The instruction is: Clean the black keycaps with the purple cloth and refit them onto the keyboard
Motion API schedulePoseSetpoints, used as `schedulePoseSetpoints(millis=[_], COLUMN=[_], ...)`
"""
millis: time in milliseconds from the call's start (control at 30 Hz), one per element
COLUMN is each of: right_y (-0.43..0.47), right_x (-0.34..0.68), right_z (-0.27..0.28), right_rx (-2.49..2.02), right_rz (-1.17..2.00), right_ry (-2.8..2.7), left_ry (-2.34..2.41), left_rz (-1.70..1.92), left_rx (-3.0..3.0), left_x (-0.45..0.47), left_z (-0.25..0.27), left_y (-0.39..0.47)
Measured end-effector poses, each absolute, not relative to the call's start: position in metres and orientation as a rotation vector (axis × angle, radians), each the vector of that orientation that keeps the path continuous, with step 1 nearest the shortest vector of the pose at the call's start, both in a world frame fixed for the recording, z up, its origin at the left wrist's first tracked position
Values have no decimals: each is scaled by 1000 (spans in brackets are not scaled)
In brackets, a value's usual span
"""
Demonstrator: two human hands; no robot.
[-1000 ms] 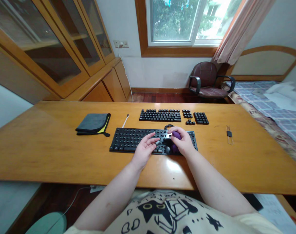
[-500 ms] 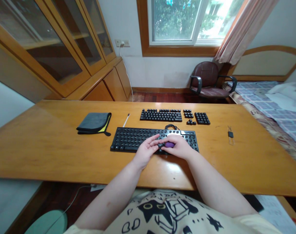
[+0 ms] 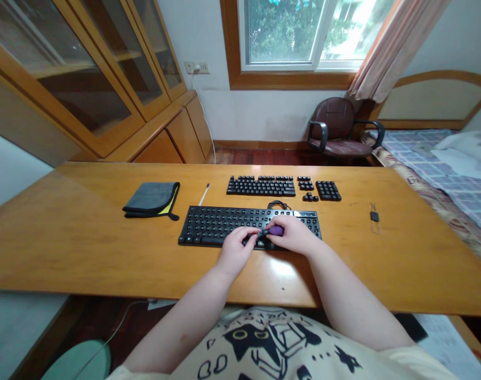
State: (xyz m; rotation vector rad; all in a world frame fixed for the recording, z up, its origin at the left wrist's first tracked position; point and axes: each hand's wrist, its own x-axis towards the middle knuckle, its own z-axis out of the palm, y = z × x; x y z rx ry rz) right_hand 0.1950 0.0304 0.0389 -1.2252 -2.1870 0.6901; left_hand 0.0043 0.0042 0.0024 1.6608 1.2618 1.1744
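hovering over the keyboard (image 3: 209, 224) in the head view, the right hand (image 3: 290, 232) and left hand (image 3: 236, 247) come almost tip to tip, a little right of its middle. the right hand is curled round a purple bulb (image 3: 276, 230), fingers above and thumb below, with the bulb's rounded side showing between them. the left hand has thumb and fingers drawn close together, pointing at the bulb; a small dark piece (image 3: 261, 232) sits at their tips, but i cannot tell whether they pinch it or whether it belongs to the bulb.

the keyboard lies flat on the surface (image 3: 86, 243), long side toward the person, with most of its keys bare of caps. a coiled cable (image 3: 279, 205) sits just behind it. further back, loose black caps (image 3: 260, 186) are set out in keyboard order, with smaller clusters and a number-pad block (image 3: 328, 191) to their right.

left of the keyboard, a folded grey cloth (image 3: 151, 199) with a yellow inner side lies well apart from the hands; a thin white brush (image 3: 204, 194) with a dark tip rests between cloth and caps. off to the right lies a wire puller (image 3: 374, 217) with a dark middle. beyond the surface stand a brown chair (image 3: 335, 126) and a bed (image 3: 434, 153), the chair below the window (image 3: 284, 31).
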Motion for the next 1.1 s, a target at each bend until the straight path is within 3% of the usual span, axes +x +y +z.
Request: schedulePoseSetpoints(millis=[267, 1100], right_y=[34, 24], right_x=[204, 189], right_z=[34, 38], right_rx=[-1370, -1597], right_rz=[792, 764], right_ry=[-2313, -2515], left_ry=[1287, 1347], left_rz=[949, 701], left_rx=[2161, 2289], left_x=[4, 9], left_z=[1, 7], left_y=[6, 0])
